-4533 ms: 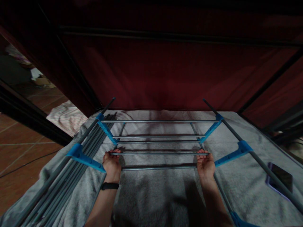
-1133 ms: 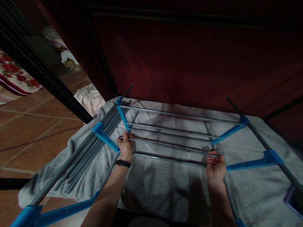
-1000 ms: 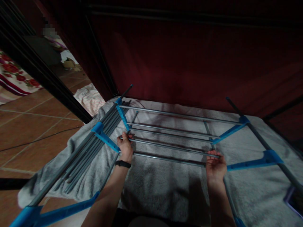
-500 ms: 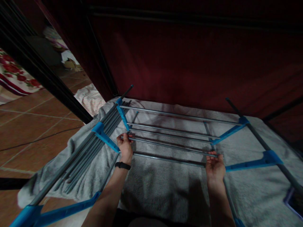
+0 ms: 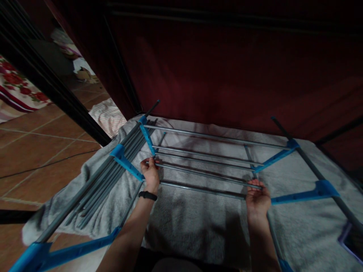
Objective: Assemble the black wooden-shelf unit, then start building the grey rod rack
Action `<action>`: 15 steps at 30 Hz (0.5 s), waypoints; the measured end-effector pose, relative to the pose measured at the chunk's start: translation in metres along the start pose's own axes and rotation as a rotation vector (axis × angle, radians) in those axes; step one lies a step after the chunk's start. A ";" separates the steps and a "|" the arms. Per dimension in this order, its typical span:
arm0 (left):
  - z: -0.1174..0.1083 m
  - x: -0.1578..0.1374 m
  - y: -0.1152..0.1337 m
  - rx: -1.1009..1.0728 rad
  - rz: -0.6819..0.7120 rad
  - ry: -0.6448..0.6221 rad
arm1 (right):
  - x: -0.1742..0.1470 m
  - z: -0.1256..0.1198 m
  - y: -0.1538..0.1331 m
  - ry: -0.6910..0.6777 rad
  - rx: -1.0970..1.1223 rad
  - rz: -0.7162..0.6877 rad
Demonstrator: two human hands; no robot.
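Note:
A grey metal tube (image 5: 198,173) runs crosswise between my hands. My left hand (image 5: 151,174), with a black band on its wrist, pinches the tube's left end. My right hand (image 5: 258,197) is palm up, fingers curled around the right end. The tube lies among other crossbars of a rack frame: a front bar (image 5: 198,188) just nearer to me and a back bar (image 5: 215,138) farther off. Blue plastic brackets join the frame's side poles, with the left bracket (image 5: 129,168) beside my left hand and the right bracket (image 5: 306,197) beside my right.
Several loose grey tubes (image 5: 113,180) lie side by side at the left on a grey blanket (image 5: 193,223). A dark red panel (image 5: 215,83) rises behind the frame. A purple-edged flat object (image 5: 347,241) lies at the right edge. Brown floor tiles (image 5: 51,151) show at the left.
Both hands stay at the same tube. The fingers of my right hand have shifted slightly at its end; the frame has hardly moved.

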State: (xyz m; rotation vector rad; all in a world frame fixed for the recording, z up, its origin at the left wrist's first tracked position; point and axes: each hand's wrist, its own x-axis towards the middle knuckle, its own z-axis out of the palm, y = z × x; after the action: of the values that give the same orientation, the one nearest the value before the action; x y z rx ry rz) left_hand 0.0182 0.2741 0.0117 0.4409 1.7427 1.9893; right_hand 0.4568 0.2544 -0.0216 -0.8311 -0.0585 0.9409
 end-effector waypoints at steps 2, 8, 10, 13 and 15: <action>-0.002 -0.002 0.001 0.047 0.046 -0.010 | 0.001 0.000 0.001 -0.003 -0.020 0.001; -0.005 -0.006 0.002 0.070 0.097 -0.030 | 0.003 -0.003 0.003 -0.002 -0.071 -0.022; -0.005 -0.005 0.001 0.053 0.081 -0.035 | 0.003 -0.003 0.004 0.017 -0.077 -0.024; -0.004 -0.003 -0.001 0.040 0.047 -0.026 | 0.001 -0.001 0.005 0.018 -0.067 -0.030; -0.003 0.000 -0.002 0.041 0.023 -0.012 | -0.002 0.001 0.005 -0.008 -0.053 -0.036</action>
State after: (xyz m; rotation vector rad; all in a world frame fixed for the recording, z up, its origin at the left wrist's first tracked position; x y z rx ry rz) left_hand 0.0169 0.2715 0.0095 0.4870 1.7818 1.9655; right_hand 0.4518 0.2551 -0.0233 -0.8730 -0.1057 0.9121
